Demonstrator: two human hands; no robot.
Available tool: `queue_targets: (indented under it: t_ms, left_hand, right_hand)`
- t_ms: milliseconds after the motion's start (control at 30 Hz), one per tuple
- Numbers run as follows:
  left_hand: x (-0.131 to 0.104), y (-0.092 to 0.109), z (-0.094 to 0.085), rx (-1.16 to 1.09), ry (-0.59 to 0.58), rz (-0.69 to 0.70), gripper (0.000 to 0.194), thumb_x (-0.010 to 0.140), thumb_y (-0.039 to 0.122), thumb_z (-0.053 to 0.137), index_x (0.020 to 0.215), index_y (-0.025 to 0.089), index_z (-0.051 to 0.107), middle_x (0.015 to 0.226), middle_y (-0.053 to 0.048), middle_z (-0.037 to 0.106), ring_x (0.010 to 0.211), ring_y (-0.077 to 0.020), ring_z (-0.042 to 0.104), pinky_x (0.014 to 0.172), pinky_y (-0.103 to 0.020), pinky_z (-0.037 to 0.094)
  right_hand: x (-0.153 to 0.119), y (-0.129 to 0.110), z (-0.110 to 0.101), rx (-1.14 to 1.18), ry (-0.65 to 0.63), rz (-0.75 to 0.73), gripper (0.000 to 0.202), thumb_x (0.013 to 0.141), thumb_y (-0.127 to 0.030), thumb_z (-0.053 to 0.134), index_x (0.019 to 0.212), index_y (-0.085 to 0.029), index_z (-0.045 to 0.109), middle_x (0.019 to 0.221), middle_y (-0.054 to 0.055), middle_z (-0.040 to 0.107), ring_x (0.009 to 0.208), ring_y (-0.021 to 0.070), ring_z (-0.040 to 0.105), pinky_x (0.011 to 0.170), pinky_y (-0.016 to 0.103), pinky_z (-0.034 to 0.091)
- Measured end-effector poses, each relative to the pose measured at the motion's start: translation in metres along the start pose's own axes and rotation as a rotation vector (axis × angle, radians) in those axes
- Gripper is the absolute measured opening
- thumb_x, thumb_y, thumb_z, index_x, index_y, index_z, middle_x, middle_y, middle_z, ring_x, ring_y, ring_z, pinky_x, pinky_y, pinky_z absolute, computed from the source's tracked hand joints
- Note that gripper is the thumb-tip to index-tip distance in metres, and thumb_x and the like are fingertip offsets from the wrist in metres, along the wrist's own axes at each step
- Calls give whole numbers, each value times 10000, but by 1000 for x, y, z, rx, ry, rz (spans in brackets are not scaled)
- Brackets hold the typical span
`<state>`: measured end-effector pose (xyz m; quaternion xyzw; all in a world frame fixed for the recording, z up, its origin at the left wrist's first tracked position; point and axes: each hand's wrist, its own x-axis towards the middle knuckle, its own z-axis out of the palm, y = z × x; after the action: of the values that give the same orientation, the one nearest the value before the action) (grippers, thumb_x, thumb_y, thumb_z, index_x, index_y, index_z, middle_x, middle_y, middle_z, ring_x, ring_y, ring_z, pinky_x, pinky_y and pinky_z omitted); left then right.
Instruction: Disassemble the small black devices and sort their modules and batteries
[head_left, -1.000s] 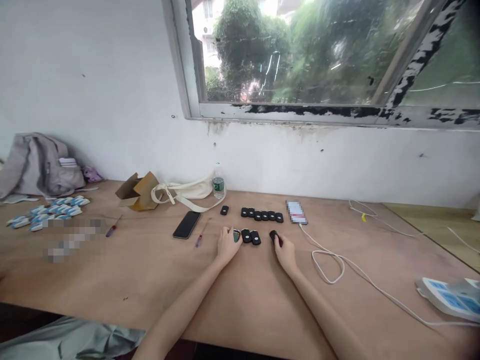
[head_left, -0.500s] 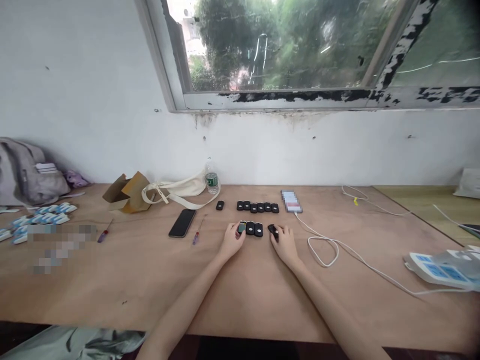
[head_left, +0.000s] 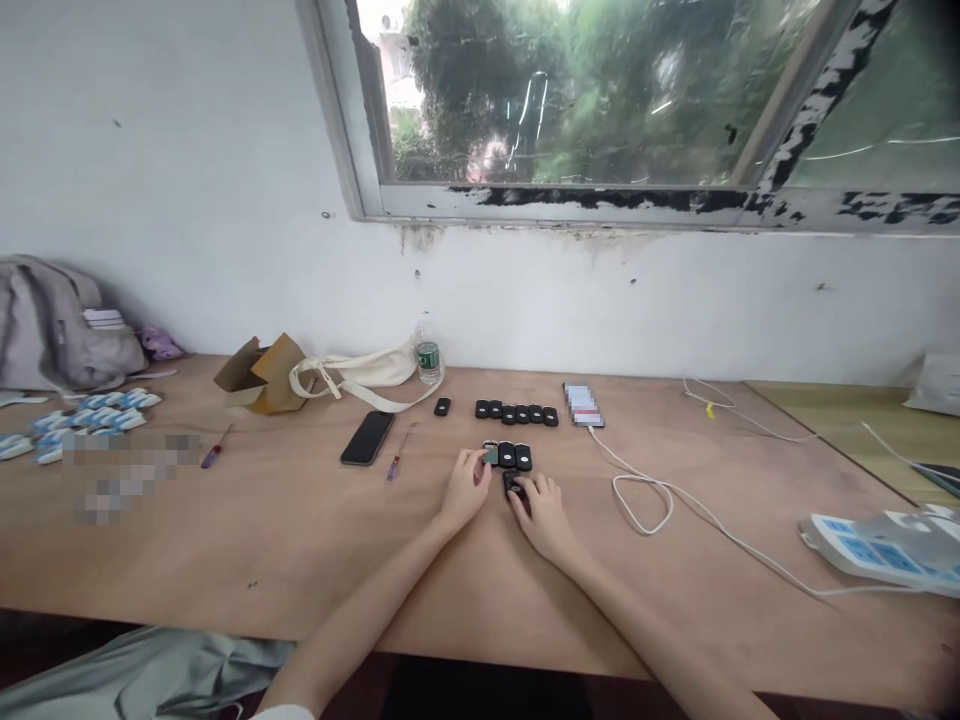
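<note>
Close to the middle of the table, my left hand (head_left: pixel 466 487) has its fingers on a small opened fob (head_left: pixel 490 454) that shows a green inside. Two closed black fobs (head_left: pixel 514 456) lie side by side, just right of the opened one. My right hand (head_left: pixel 541 508) grips a black fob piece (head_left: pixel 515 486) in front of them, between thumb and fingers. Farther back runs a row of several black fobs (head_left: pixel 522 413), and a single fob (head_left: pixel 442 407) lies left of that row.
A black phone (head_left: pixel 367 438) and a screwdriver (head_left: pixel 397 458) lie to the left. Behind stand a bottle (head_left: pixel 428 360) and an open cardboard box (head_left: pixel 268 378). At right are a lit phone (head_left: pixel 583 404), its white cable (head_left: pixel 701 505) and a power strip (head_left: pixel 874 548).
My right hand has moved left with the black fob piece, to just in front of the closed fobs. The opened fob and its two neighbours have shifted slightly right.
</note>
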<state>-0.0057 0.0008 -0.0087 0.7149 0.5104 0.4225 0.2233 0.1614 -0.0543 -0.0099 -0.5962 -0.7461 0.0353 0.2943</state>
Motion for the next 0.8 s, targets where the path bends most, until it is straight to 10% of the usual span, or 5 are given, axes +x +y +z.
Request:
queue_targets:
  t_ms: [233,433,800]
  left_hand:
    - [-22,8,-10,137,-235,202,292,874,265,506,1135,269,636,1199,-67,565,1083,-239,510,950,-399,443]
    - [-24,-18,-21,249,-97,140,315,897,231,446,1151,252,630,1243,-73,559,1089,-246,507,963,-417,430]
    - [54,-47,-24,384,-83,85,473,836,129,420,1292,216,510,1401,-91,452,1332,-259,344,1111,-477,191]
  right_hand:
    - [12,1,0,462,-21,0,257,899,-215,380,980,-211,625,930,70,663,878,217,579,803,364,461]
    - [10,-1,-7,507,26,64,234,856,-178,381,903,-202,608,844,70,639,829,218,595,758,341,482]
    - [10,0,-5,496,-16,57,232,844,-171,389,884,-192,616,821,65,650,788,208,609,727,324,483]
